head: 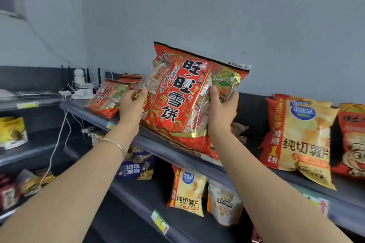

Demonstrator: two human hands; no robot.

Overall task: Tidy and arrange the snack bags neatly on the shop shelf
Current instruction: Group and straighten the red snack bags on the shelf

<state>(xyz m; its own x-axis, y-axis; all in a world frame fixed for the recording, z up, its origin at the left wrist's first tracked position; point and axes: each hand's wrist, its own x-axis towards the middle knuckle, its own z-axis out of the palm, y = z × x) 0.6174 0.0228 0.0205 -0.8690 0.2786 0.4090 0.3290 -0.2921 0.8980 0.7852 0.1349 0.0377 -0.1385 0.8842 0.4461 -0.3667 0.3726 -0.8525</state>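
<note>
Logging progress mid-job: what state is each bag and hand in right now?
Red bag: held up, tilted, over the top shelf front edge.
Left hand: grips its left edge.
Right hand: grips its right side.
Left red bags: lying slumped on the shelf.
Yellow chip bags: standing, leaning back.

Top shelf (150, 140): runs from far left to near right, against the wall (217, 16).
Large bag (183, 104): upright over the top shelf's middle; the left hand (132, 108) grips its left edge, the right hand (222, 112) its right edge.
Pile of bags (107, 96): on the top shelf, left of and behind the large bag.
Plugs (82, 87): far left end of the top shelf, beyond the pile.
Chip bag (298, 140): on the top shelf, right of the large bag and apart from it; the rightmost bag (350, 140) is just beside it.
Lower shelf (138, 199): beneath the top shelf, with more bags on it.
</note>
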